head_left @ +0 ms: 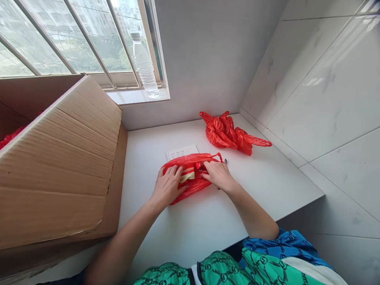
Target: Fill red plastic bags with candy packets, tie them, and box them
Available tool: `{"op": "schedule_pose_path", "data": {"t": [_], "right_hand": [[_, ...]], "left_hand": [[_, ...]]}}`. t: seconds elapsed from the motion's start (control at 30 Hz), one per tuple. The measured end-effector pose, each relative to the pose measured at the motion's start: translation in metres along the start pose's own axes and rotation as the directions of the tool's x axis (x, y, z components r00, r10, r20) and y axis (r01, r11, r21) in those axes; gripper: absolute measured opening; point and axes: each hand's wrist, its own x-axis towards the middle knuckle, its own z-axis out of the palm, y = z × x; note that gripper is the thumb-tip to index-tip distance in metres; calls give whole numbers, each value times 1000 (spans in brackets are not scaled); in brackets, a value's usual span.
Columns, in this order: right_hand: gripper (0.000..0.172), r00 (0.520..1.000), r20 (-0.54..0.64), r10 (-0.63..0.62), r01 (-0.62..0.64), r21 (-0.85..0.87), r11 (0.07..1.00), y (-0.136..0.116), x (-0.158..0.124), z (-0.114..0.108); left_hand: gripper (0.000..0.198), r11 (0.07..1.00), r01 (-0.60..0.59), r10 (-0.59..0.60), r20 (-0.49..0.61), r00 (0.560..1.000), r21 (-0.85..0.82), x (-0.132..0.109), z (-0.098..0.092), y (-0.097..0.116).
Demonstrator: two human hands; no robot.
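Note:
A red plastic bag lies on the white tabletop with its mouth spread toward me. Inside it show a yellowish packet and some shiny red pieces, too small to name. My left hand grips the bag's left side, its fingers curled over the edge near the packet. On the right, my right hand has its fingers bent into the opening, holding the bag's right side beside the red pieces. Its fingertips are partly hidden by the plastic. Behind the bag, a white card with printed marks is partly covered.
A second red plastic bag, bunched up, rests at the back of the white table. At the left stands a large open cardboard box with red material inside. A clear water bottle stands on the windowsill. Tiled wall borders the right.

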Motion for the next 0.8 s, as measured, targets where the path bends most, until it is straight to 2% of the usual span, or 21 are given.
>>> {"op": "schedule_pose_path", "data": {"t": [0.17, 0.27, 0.37, 0.5, 0.6, 0.8], "right_hand": [[27, 997, -58, 45, -47, -37, 998, -7, 10, 7], [27, 994, -101, 53, -57, -38, 998, -6, 11, 6], [35, 980, -179, 82, -77, 33, 996, -3, 7, 2], [32, 963, -264, 51, 2, 197, 980, 3, 2, -3], [26, 973, -232, -14, 75, 257, 964, 9, 0, -6], [19, 998, -40, -44, 50, 150, 987, 15, -5, -4]], "left_hand": [[62, 994, -107, 109, -54, 993, 36, -8, -19, -22], [48, 991, -126, 128, -38, 991, 51, -21, -29, -29], [21, 987, -154, 155, -15, 988, 36, -33, -35, -25], [20, 981, -194, 194, -20, 981, 3, -42, -39, -13], [22, 981, -194, 193, -61, 979, -7, -43, -40, -9], [26, 977, -212, 205, -132, 970, -39, -49, -41, -11]]}}
